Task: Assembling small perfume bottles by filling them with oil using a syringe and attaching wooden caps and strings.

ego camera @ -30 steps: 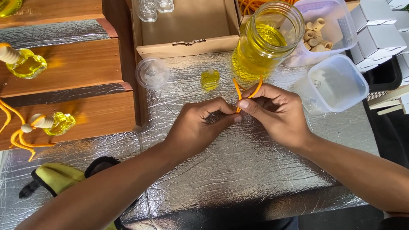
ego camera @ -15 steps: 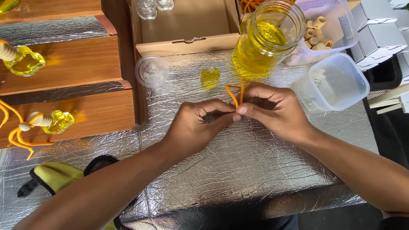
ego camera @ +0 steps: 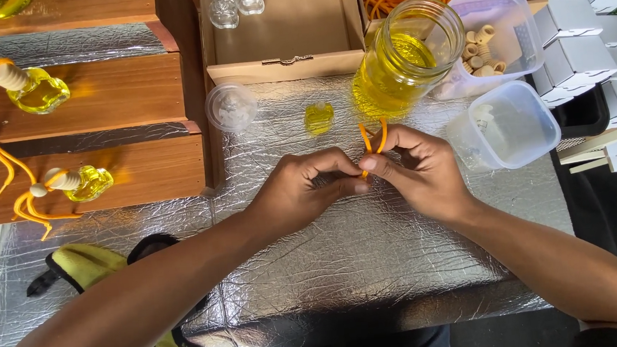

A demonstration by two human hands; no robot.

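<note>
Left hand (ego camera: pixel 303 192) and right hand (ego camera: pixel 415 172) closed fingertip to fingertip, both pinching orange cord (ego camera: pixel 373 140) above foil-covered table (ego camera: pixel 345 266); cord ends sticking up between thumbs. Just beyond: small yellow bottle (ego camera: pixel 319 117), glass jar of yellow liquid (ego camera: pixel 402 59). Right: clear plastic tub (ego camera: pixel 506 125). Left: wooden steps (ego camera: pixel 104 94)

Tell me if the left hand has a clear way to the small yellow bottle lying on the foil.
Probably yes. The small yellow bottle lies just beyond the left hand on bare foil, with nothing between them. But both hands are pinching the orange cord, so the left would have to let go first.
</note>
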